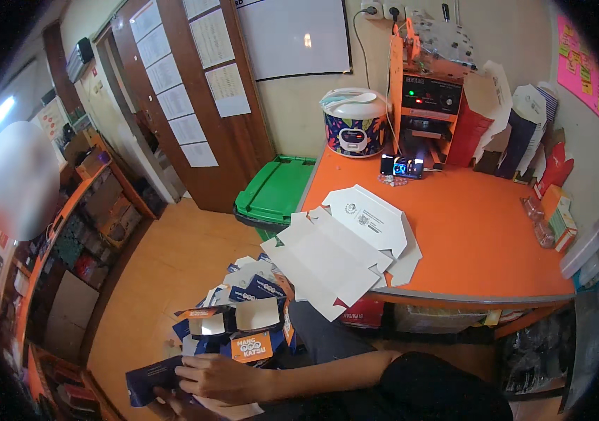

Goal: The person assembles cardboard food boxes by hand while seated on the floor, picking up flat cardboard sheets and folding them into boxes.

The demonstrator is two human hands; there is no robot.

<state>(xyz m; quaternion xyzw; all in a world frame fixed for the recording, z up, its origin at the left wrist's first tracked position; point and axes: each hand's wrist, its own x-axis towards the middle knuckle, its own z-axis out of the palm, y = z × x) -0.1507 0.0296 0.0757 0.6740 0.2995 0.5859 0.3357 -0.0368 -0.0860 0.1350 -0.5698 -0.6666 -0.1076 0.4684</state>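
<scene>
At the lower left, a dark blue cardboard box (146, 381) is held between my two hands. My right hand (218, 379) reaches across from the right, its fingers closed on the box's near end. Below it, my left hand (173, 405) grips the box from underneath and is partly cut off by the lower edge. Just beyond my hands lies a heap of folded boxes (252, 346) in dark blue and orange, some with open tops showing white insides. Flat unfolded white cartons (331, 256) overlap the near left corner of the orange table, above my dark-trousered leg.
The orange table (482, 245) carries a rice cooker (355, 123), a lit phone (402, 167), an orange sealing machine (429, 95) and stacked cartons (524, 116). A green lidded bin (278, 188) stands at its left. Shelves (68, 245) line the far left, where a person (22, 182) is visible.
</scene>
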